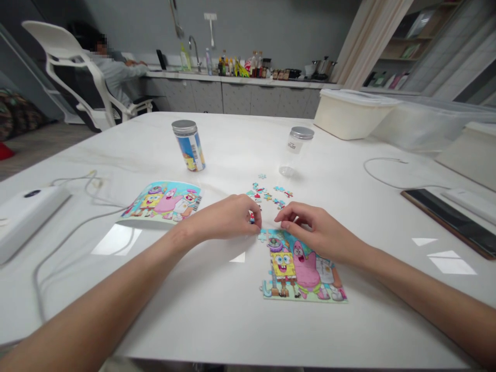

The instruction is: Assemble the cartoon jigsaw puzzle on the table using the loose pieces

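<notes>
A partly assembled cartoon puzzle point(306, 271) lies on the white table point(217, 320), its upper right part under my right hand point(310, 225). That hand's fingers are curled at the puzzle's top edge; what they hold, if anything, is too small to tell. Just left of it, my left hand point(236, 214) is bent down with its fingertips near a light-blue piece point(262, 236) at the puzzle's upper left corner. Whether it pinches a piece is hidden. Beyond both hands, several loose pieces point(268, 196) are scattered. A printed picture sheet point(165, 201) with the same characters lies to the left.
A jar with a cartoon label point(189, 147) and a clear jar point(296, 152) stand farther back. Lidded boxes point(349, 116) are at the back right, a phone point(449, 219) at the right. A white device point(31, 217) and cables lie left. A person point(118, 72) sits beyond the table.
</notes>
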The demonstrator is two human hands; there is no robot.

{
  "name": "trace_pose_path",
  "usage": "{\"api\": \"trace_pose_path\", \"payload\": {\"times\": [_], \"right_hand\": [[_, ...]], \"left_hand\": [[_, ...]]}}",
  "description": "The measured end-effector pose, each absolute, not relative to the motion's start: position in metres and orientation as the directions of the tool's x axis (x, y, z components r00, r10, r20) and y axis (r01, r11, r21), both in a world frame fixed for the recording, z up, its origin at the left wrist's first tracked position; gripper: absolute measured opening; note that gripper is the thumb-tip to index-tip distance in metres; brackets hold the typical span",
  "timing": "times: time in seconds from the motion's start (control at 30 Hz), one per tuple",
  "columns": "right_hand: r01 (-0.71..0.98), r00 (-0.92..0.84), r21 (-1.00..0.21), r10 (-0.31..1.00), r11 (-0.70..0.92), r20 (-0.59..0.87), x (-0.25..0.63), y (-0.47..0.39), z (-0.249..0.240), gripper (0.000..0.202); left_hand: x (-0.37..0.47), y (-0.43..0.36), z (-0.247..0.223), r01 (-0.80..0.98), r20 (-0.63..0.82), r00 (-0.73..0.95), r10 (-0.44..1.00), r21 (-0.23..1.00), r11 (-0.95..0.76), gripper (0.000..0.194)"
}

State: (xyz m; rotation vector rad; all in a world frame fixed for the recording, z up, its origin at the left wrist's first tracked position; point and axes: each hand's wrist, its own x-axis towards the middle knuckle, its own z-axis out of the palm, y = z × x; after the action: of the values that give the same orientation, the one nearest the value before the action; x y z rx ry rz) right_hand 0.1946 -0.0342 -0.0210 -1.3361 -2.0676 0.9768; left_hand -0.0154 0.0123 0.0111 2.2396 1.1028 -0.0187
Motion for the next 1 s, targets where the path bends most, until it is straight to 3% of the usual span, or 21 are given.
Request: {"api": "trace_pose_path", "payload": {"times": [0.63,1.0], "right_hand": [[0.575,-0.358,-0.769,0.931,0.28,0.072,0.194,-0.035,-0.019,0.014],[0.609,-0.24,-0.753,0.963,0.25,0.126,0.1931,-0.0314,-0.0193,0.011]], "left_hand": [[-0.0199,0.0143,0.015,0.736,-0.252,0.627,0.737,0.5,-0.456,0.02],[-0.0179,0.0128,0.0101,0.74,-0.276,0.626,0.729,0.503,-0.445,0.017]]}}
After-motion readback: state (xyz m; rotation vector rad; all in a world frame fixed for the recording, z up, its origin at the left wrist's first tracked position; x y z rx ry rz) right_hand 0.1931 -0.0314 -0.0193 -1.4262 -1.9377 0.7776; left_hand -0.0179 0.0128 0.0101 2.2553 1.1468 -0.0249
